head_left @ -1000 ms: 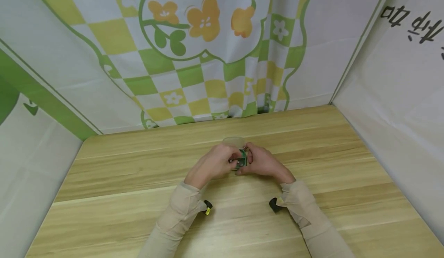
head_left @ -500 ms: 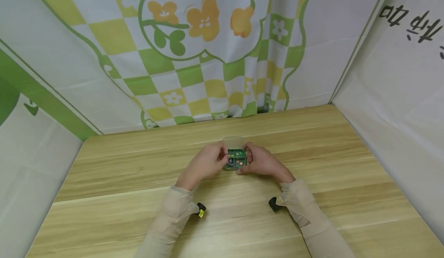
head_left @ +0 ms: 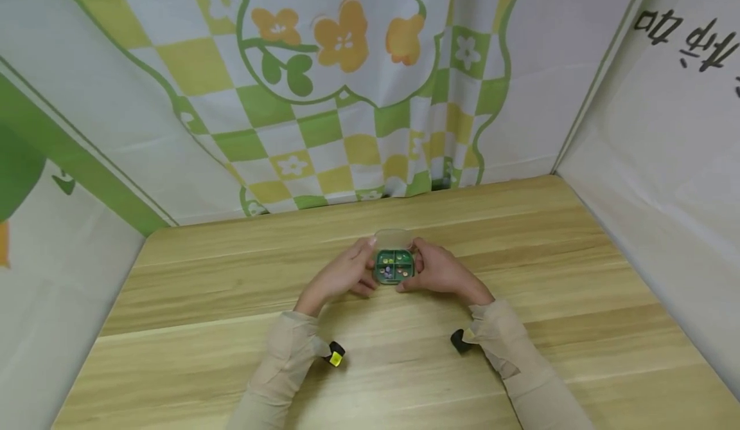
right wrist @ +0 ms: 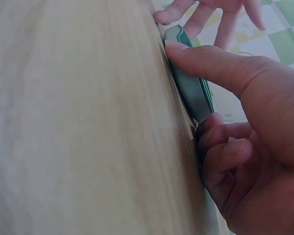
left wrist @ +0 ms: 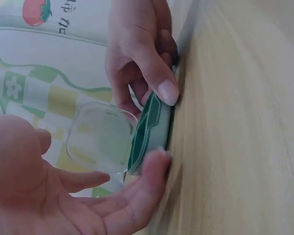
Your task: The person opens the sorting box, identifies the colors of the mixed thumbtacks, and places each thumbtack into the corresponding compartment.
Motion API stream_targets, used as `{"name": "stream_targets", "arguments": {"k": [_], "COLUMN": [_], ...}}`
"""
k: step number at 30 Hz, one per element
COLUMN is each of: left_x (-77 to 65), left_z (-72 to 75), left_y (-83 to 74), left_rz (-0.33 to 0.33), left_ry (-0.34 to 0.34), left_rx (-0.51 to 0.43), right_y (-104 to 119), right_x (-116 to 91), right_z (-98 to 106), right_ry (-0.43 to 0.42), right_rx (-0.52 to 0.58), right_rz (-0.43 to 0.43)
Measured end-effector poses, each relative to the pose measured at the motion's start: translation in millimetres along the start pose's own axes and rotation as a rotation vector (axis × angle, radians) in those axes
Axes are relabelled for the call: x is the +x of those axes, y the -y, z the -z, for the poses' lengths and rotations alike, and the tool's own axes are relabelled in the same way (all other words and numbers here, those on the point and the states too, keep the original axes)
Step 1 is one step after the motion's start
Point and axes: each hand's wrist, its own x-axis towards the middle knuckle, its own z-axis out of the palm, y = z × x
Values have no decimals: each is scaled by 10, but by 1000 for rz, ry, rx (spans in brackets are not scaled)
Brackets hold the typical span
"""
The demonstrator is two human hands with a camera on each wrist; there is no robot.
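Observation:
A small green pill box [head_left: 386, 282] with compartments stands on the table, its clear lid [head_left: 393, 238] raised at the back. Several tiny coloured pieces [head_left: 388, 269], too small to identify, lie in the compartments. My right hand [head_left: 442, 269] holds the box at its right side; in the right wrist view the thumb presses the front wall of the pill box [right wrist: 188, 90] and the other fingers curl at its end. At the box's left side is my left hand [head_left: 345, 272], fingers spread and loosely extended; the left wrist view shows a fingertip close to the wall of the pill box [left wrist: 159, 129].
The wood-grain table [head_left: 231, 276] spreads around both hands. A checked, flowered curtain [head_left: 324, 128] hangs at its back edge, with white wall panels [head_left: 665, 160] on the sides. Both wrists carry small black mounts [head_left: 460, 341] below the sleeves.
My left hand has drawn back from over the compartments to the box's left side, and its fingers have spread. The whole box now shows. The right hand keeps its hold.

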Motion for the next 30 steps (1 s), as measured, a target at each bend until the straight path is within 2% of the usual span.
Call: {"name": "stream_targets", "arguments": {"k": [6,11,15,19,21,25,30], "left_x": [-2,1,-28,-56,-67,-76,-82], "left_z": [-25,-33,-2,33,48,67,79], "left_y": [-30,-49,-97,-137,-150,-170,-170], "left_rz": [-23,-29,-14,-34,-45,-26,-14], "left_ry": [7,-9,34,88,102,113,86], "left_rx": [-88,-177,-296,-391,-419,-478,-481], "right_y": [7,126,268,353,372,370,353], "right_x": [-10,-31,-44,-67,-76,-81,-67], "right_z": [-2,18,36,72,91,111,92], "right_ry": [2,34,68,87,96,109,142], "right_rx": [20,53,130,237,283,323,391], "right_rz": [14,24,30,21,24,38,-1]}}
